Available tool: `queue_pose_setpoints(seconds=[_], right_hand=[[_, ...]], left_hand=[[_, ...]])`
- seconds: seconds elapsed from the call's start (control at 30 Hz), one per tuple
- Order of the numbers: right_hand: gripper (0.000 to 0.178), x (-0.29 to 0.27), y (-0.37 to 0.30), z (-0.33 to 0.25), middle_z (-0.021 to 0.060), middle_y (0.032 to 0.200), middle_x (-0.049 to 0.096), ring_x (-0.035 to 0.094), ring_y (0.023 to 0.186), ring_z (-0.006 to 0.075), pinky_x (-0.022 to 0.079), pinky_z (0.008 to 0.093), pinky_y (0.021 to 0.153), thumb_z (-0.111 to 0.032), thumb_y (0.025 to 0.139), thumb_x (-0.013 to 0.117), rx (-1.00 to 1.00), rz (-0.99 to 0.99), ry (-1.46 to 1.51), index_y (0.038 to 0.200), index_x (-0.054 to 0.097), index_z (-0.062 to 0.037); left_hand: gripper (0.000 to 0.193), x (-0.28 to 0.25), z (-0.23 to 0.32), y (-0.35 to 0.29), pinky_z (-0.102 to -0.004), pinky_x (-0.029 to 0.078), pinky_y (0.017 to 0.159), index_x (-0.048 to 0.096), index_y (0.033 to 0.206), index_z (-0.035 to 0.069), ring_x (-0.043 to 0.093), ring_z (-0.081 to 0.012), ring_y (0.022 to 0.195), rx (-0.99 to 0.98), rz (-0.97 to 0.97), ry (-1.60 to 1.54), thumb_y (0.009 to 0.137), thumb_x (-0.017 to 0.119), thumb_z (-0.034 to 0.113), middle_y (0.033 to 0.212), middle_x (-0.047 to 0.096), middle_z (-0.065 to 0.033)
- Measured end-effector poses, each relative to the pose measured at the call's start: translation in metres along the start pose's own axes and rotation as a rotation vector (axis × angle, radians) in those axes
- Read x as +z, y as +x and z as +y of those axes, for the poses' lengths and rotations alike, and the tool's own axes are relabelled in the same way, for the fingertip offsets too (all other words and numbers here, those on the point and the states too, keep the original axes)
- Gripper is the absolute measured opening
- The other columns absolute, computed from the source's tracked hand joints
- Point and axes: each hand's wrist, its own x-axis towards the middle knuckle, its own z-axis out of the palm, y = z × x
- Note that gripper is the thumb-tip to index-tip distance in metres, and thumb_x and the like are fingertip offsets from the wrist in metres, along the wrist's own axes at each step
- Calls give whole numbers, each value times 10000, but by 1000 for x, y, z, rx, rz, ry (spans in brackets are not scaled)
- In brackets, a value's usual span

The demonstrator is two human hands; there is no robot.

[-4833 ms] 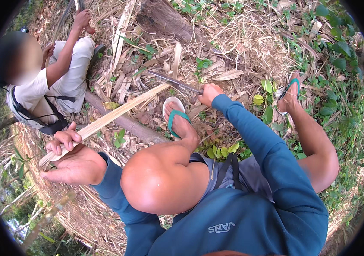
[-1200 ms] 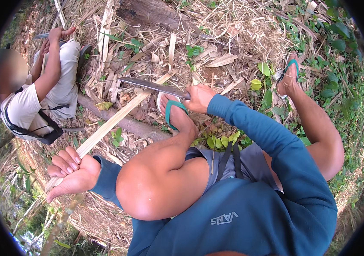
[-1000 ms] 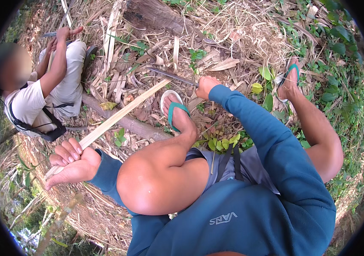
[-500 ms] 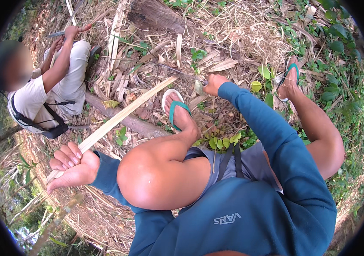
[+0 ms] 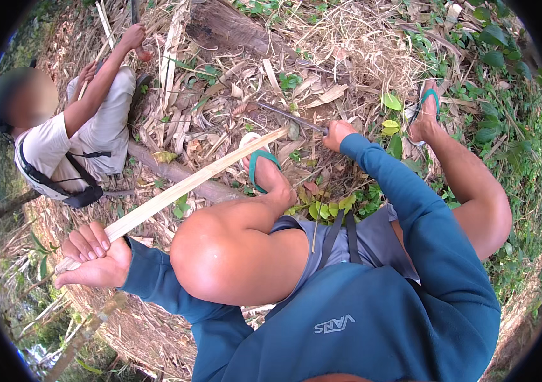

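Observation:
My left hand [image 5: 96, 258] is wrapped round the near end of a long, flat, pale wooden strip [image 5: 188, 183], out beside my left knee. The strip slants up to the right across the ground, passing over my left foot. In my right hand [image 5: 340, 135] is the handle of a long knife [image 5: 293, 118], its dark narrow blade pointing to the upper left, low over the leaf litter. The strip's far end lies close to the blade, by a small greyish thing [image 5: 294, 130] I cannot make out; whether strip and blade touch I cannot tell.
At the upper left a co-worker [image 5: 67, 137] sits with a blade [image 5: 135, 11] raised in one hand. A log [image 5: 233, 30] lies at the far side, and a thin trunk [image 5: 175, 172] runs behind my left foot. Green plants [image 5: 490, 121] grow along the right.
My right hand and the knife have shifted right. The strip's far end has moved right and slightly nearer, while my left hand went a little left. The co-worker's blade has swung up.

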Motion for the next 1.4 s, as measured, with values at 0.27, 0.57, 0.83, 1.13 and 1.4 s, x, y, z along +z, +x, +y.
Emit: queue_pose_setpoints(seconds=[0.27,0.57,0.83,1.13,1.4], right_hand=[[409,-1,-12,-42,299,956,663,653,948,411,506,443,896,-335,757,635,28,54,130,918,710,34],[451,17,12,11,274,871,672,668,863,388,520,438,843,-419,742,649,15,37,72,861,695,14],[535,27,-6,-3,286,1040,653,634,1000,396,498,434,916,-414,781,624,60,8,73,1055,662,43],[486,4,-38,-45,264,918,674,659,919,383,505,439,875,-427,774,628,-15,33,38,961,678,18],[494,-21,-37,-65,263,1009,671,645,989,386,492,432,915,-447,761,635,-81,4,19,954,708,2]], left_hand=[[663,9,16,7,-236,253,412,324,604,151,296,-98,435,13,-67,-45,803,503,757,516,304,18],[773,-3,98,49,-259,233,440,292,573,167,261,-111,436,205,-134,-70,731,175,915,487,280,20],[785,64,-56,60,-280,291,451,328,552,140,319,-141,445,293,168,-29,761,269,894,489,320,-5],[813,92,-95,34,-326,403,466,478,546,104,444,-205,455,108,70,-72,771,317,869,498,446,-48],[781,64,-20,62,-263,296,427,377,594,139,341,-121,427,180,-72,-96,711,331,910,514,351,9]])
